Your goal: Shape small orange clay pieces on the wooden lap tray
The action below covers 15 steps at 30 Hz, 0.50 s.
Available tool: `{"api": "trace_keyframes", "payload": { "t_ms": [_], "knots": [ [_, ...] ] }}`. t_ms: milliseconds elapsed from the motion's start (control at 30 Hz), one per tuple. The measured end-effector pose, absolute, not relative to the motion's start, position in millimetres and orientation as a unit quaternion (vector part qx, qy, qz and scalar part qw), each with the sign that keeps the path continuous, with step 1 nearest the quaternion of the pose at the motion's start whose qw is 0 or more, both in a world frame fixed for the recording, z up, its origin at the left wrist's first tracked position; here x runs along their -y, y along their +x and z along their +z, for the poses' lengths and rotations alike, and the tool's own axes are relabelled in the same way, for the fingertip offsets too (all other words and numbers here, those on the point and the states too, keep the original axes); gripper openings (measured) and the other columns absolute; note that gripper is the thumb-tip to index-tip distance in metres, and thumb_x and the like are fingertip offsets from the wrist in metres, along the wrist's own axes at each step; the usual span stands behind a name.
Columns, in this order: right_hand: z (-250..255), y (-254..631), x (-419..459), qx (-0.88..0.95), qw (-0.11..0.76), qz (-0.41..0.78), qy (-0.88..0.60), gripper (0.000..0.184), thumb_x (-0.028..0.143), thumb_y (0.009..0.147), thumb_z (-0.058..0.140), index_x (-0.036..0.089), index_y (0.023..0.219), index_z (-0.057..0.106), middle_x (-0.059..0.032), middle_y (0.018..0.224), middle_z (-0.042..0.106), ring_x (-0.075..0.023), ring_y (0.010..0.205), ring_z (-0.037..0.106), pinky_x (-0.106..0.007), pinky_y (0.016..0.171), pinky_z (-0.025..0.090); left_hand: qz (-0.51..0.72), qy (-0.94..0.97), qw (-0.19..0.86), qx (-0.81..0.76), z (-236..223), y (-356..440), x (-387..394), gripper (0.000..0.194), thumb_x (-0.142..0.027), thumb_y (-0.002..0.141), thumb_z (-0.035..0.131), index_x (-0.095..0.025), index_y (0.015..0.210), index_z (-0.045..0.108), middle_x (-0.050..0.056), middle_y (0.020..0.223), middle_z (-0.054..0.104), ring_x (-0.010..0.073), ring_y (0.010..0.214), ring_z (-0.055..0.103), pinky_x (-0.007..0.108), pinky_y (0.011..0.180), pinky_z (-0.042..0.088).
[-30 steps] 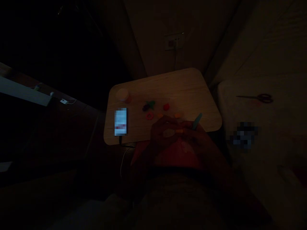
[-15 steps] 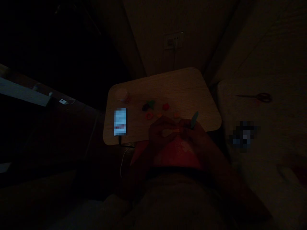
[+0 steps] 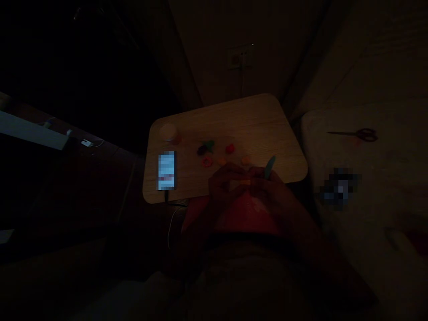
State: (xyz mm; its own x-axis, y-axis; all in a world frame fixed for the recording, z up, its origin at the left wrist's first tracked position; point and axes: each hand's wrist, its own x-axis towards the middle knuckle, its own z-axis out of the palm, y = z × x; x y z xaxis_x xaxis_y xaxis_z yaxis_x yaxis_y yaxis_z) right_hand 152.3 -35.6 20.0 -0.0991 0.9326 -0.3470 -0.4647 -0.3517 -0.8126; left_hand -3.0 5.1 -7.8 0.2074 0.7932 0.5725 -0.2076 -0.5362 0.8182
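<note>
Dim room, rounded wood-grain table (image 3: 247,120), left hand (image 3: 220,182) and right hand (image 3: 270,188) pinching small orange strip (image 3: 245,182), right gripping flat teal tool (image 3: 269,166)

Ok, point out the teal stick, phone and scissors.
Teal stick (image 3: 269,167): head view, middle of its exposed length.
Phone (image 3: 166,170): head view, middle of the lit screen.
Scissors (image 3: 357,134): head view, where blades meet handles.

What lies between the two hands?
In the head view, a small orange piece sits between the left hand and the right hand; its exact shape is unclear.
</note>
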Motion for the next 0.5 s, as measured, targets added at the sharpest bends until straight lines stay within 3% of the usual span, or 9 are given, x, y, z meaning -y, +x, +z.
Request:
{"api": "trace_keyframes", "payload": {
  "t_ms": [300, 500],
  "knots": [
    [20.4, 152.6, 36.1, 0.239, 0.507, 0.724, -0.401, 0.024, 0.032, 0.061, 0.086, 0.024, 0.078, 0.071, 0.0063, 0.060, 0.047, -0.0072, 0.050, 0.030, -0.023, 0.046, 0.020, 0.591, 0.603, 0.481, -0.236, -13.3, 1.6, -3.8, 0.022, -0.042, 0.082, 0.092, -0.024, 0.087, 0.082, 0.004, 0.092, 0.077, 0.0172, 0.089, 0.074, 0.033, 0.080, 0.060],
    [21.3, 150.2, 35.8, 0.235, 0.513, 0.714, -0.414, 0.020, 0.026, 0.061, 0.086, 0.021, 0.073, 0.070, 0.0049, 0.061, 0.051, -0.0072, 0.052, 0.035, -0.023, 0.048, 0.025, 0.595, 0.600, 0.493, -0.208, -13.5, 2.5, -5.4, 0.017, -0.038, 0.084, 0.091, -0.025, 0.091, 0.082, 0.003, 0.094, 0.078, 0.0164, 0.091, 0.074, 0.032, 0.083, 0.060]
  ]
}}
